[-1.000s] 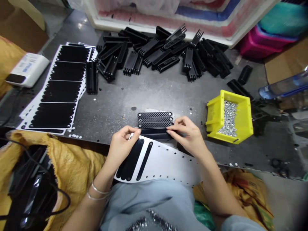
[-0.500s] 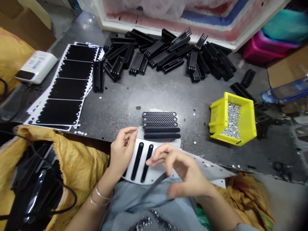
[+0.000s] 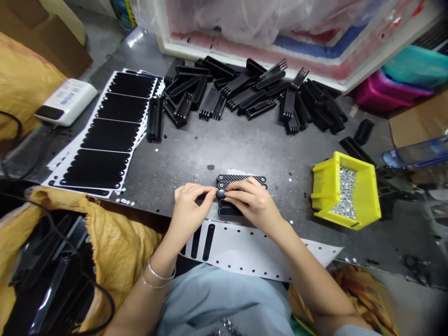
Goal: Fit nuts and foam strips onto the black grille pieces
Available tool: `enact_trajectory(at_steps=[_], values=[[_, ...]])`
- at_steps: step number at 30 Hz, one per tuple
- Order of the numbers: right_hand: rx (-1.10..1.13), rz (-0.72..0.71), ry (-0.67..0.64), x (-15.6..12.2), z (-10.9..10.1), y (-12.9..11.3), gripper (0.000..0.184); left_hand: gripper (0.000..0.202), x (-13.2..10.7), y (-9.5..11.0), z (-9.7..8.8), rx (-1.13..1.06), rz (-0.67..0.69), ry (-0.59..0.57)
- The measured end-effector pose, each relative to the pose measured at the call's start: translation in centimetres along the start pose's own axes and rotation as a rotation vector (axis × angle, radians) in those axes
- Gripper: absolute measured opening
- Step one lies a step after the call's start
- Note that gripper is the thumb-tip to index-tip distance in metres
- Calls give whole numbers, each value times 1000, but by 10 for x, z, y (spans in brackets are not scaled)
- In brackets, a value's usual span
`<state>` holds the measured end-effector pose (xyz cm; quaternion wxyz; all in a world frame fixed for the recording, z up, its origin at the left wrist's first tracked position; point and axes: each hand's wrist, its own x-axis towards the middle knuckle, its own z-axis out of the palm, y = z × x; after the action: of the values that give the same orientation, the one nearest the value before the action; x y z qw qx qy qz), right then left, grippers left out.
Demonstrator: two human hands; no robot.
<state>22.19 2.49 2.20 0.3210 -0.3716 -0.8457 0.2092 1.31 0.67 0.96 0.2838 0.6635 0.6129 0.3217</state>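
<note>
A row of narrow black bars (image 3: 229, 211) lies in front of me, a textured one with a screw-like dot at its end (image 3: 241, 178) at the back. My left hand (image 3: 192, 203) pinches the left end of a black adhesive strip (image 3: 221, 192) over the row. Close beside it, the fingertips of my right hand (image 3: 254, 200) are closed on the same strip and cover most of it. Below the hands, a white backing sheet (image 3: 245, 247) with small dark dots reaches over the table edge; a few black strips (image 3: 209, 242) remain stuck at its left.
Black plastic parts (image 3: 241, 93) are heaped at the back of the table (image 3: 196, 154). Sheets of black strips (image 3: 108, 135) lie left, near a white device (image 3: 66, 102). A yellow bin (image 3: 360, 186) of small metal pieces stands right. An open yellow sack (image 3: 115, 252) is at lower left.
My right hand has carried the dangling black strip up from over my lap to the bars. My left hand has come off the backing sheet and closed on the strip's left end.
</note>
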Motion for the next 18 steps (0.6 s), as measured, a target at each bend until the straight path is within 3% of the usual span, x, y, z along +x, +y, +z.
enact_trajectory(at_steps=[6,9,14,18], values=[[9,1,-19,5,0,-1,14,10,3,3,-1,-52,-72,-21],[0,25,-40,-2,-13,-2,15,11,5,4,0,-60,-101,-44],[96,326,15,-29,-50,9,15,14,7,2,-1,-70,-112,-60],[183,368,94,-41,-54,20,13,14,9,-1,-1,-79,-90,-52]])
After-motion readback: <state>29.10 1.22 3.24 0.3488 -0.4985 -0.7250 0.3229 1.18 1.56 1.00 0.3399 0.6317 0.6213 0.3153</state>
